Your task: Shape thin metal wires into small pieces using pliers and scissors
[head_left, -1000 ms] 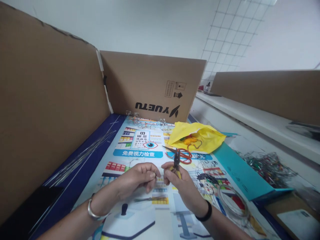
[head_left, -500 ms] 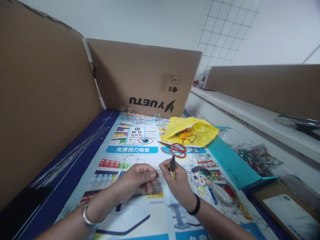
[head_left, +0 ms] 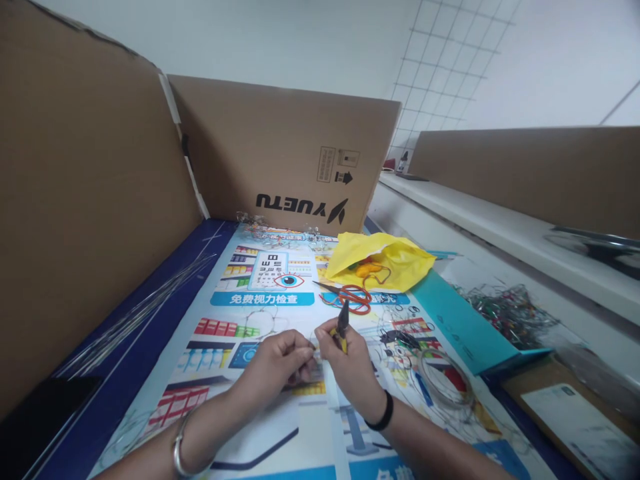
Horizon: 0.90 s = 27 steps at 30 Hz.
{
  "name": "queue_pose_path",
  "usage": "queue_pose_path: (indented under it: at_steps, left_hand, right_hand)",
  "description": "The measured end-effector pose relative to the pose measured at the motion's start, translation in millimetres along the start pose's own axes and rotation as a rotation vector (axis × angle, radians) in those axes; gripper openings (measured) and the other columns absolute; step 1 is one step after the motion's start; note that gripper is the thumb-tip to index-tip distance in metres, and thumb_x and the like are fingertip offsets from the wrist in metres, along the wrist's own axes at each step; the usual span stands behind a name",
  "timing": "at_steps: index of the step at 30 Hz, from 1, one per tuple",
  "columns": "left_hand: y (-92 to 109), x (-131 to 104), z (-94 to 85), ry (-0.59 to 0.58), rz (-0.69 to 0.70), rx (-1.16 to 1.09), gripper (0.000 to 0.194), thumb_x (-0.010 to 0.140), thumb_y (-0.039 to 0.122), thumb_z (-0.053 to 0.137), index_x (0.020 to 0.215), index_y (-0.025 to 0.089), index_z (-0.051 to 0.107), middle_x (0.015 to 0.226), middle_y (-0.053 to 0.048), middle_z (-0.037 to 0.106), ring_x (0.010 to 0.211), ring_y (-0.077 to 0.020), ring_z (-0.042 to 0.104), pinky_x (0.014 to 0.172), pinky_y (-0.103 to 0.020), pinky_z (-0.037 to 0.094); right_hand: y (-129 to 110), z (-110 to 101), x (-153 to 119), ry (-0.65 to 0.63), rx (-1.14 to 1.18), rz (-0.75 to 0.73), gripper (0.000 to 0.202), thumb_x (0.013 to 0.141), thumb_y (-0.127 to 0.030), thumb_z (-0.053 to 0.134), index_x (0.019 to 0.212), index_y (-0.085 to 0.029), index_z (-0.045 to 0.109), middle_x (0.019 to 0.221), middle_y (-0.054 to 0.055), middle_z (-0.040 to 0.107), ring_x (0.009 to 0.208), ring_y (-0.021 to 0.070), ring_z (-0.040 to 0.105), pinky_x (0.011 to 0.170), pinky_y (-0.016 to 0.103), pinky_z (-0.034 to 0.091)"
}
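My right hand (head_left: 350, 370) is closed around yellow-handled pliers (head_left: 343, 322), their dark jaws pointing up and away. My left hand (head_left: 283, 363) is closed too, thumb against the fingers, right beside the right hand's fingertips. Whatever is pinched there is too small to make out. Just beyond the hands lie scissors with orange-red handles (head_left: 356, 300), by the open yellow bag (head_left: 381, 261) with orange cord inside. To the right of the right hand are a coil of wire (head_left: 447, 380) and several small dark loops. A printed poster sheet (head_left: 280, 440) lies underneath.
Cardboard panels (head_left: 285, 147) stand at the back and left. Long thin wires (head_left: 145, 310) lie at the left, near a black flat object (head_left: 45, 413). On the right, a teal box (head_left: 463, 327) has a tangle of wire pieces (head_left: 510, 313) beside it. Wire pieces (head_left: 253, 220) lie at the back.
My left hand has turned slightly, its fingers curling in more. The pliers in my right hand stand a little more upright. The whole view has shifted slightly.
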State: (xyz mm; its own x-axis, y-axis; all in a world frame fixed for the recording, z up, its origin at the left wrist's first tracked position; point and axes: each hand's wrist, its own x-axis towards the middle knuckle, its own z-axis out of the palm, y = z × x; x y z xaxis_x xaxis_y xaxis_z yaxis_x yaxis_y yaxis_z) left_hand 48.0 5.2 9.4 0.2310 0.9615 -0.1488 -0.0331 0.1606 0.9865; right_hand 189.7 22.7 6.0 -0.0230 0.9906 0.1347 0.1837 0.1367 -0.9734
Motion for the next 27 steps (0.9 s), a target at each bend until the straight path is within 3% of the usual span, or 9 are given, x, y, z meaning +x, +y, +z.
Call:
queue_pose_path:
  at_steps: [4, 11, 17, 21, 24, 27]
  left_hand:
    - [3.4, -1.0, -3.4, -0.131, -0.111, -0.325, 0.025, 0.079, 0.038, 0.054, 0.08, 0.014, 0.06, 0.071, -0.005, 0.064, 0.053, -0.0095, 0.057, 0.043, -0.018, 0.036]
    - [-0.2, 1.4, -6.1, -0.23, -0.131, -0.366, 0.028, 0.082, 0.037, 0.051, 0.077, 0.011, 0.061, 0.069, -0.006, 0.063, 0.052, -0.0094, 0.057, 0.042, -0.017, 0.035]
    - [4.1, 4.3, -11.9, -0.11, -0.042, -0.219, 0.02, 0.074, 0.034, 0.063, 0.075, 0.014, 0.063, 0.061, 0.0, 0.059, 0.055, -0.0079, 0.051, 0.051, -0.018, 0.037]
    - [8.9, 4.6, -13.9, -0.11, -0.064, -0.153, 0.019, 0.065, 0.03, 0.07, 0.068, 0.014, 0.062, 0.053, 0.002, 0.057, 0.049, -0.007, 0.046, 0.052, -0.02, 0.034]
    - [11.5, 5.5, -15.7, -0.053, -0.004, -0.149, 0.017, 0.068, 0.03, 0.068, 0.066, 0.015, 0.06, 0.053, 0.002, 0.058, 0.051, -0.0077, 0.047, 0.054, -0.021, 0.035]
    - [13.4, 7.9, -20.1, 0.111, 0.133, -0.18, 0.013, 0.074, 0.028, 0.063, 0.07, 0.016, 0.058, 0.063, 0.001, 0.061, 0.059, -0.0088, 0.052, 0.059, -0.021, 0.037]
  right_hand:
    - [-0.9, -5.4, 3.0, 0.023, -0.029, -0.061, 0.022, 0.076, -0.039, 0.053, 0.073, -0.017, 0.052, 0.059, -0.003, 0.047, 0.056, 0.0109, 0.043, 0.055, 0.024, 0.038]
    - [-2.7, -9.4, 3.0, 0.021, -0.034, -0.151, 0.021, 0.079, -0.036, 0.052, 0.073, -0.017, 0.052, 0.06, -0.003, 0.047, 0.056, 0.0103, 0.044, 0.056, 0.023, 0.038]
    - [-4.1, -10.7, 4.8, -0.168, -0.103, -0.155, 0.016, 0.078, -0.031, 0.053, 0.07, -0.017, 0.054, 0.061, -0.003, 0.05, 0.058, 0.01, 0.045, 0.057, 0.022, 0.038]
    - [-4.8, -9.6, 5.3, -0.238, -0.172, -0.149, 0.016, 0.079, -0.029, 0.051, 0.07, -0.017, 0.056, 0.066, -0.001, 0.055, 0.064, 0.0115, 0.049, 0.063, 0.023, 0.04]
    - [-5.7, -10.9, 4.6, -0.174, -0.213, -0.144, 0.016, 0.08, -0.032, 0.052, 0.08, -0.017, 0.057, 0.074, 0.001, 0.058, 0.07, 0.0132, 0.052, 0.066, 0.025, 0.041]
    - [-7.4, -13.0, 1.6, -0.084, -0.134, -0.136, 0.025, 0.083, -0.04, 0.048, 0.093, -0.018, 0.053, 0.075, 0.0, 0.056, 0.067, 0.0122, 0.052, 0.063, 0.024, 0.042]
